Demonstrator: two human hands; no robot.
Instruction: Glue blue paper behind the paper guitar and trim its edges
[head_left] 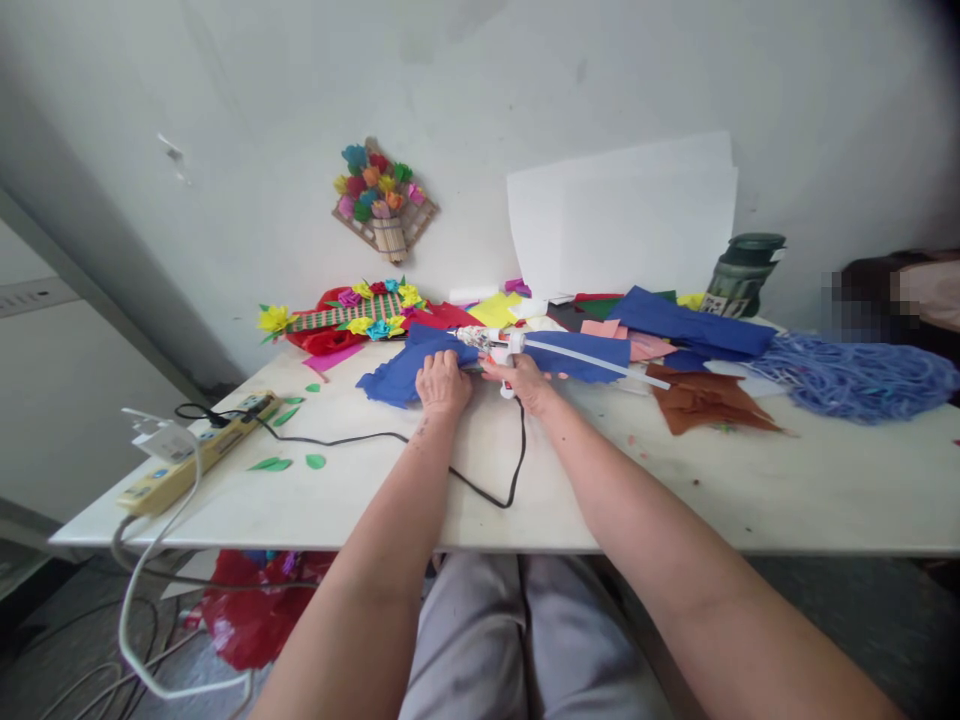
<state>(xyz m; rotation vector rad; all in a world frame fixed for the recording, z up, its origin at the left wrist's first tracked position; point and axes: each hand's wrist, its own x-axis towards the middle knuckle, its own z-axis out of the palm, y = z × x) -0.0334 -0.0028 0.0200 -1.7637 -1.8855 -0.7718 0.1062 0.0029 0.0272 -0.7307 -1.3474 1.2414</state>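
Note:
My right hand (pixel 528 384) is wrapped round a white hot glue gun (pixel 513 345), near the middle of the table. A long pale glue stick (pixel 592 360) juts from its back toward the right, and its nozzle end, wrapped in silvery foil, points left. A crumpled blue sheet (pixel 397 368), of paper or cloth, lies under and around my left hand (pixel 444 384). The fingers of that hand are curled closed on the sheet, close to the gun's nozzle. What lies right under the nozzle is hidden by my hands.
The gun's black cord (pixel 360 437) crosses the table to a yellow power strip (pixel 202 455). Green leaf cutouts (pixel 315 461) lie near it. Behind are a flower-trimmed woven piece (pixel 330 317) and coloured sheets. Blue yarn (pixel 862 378), a green bottle (pixel 746 275) and a person are at right.

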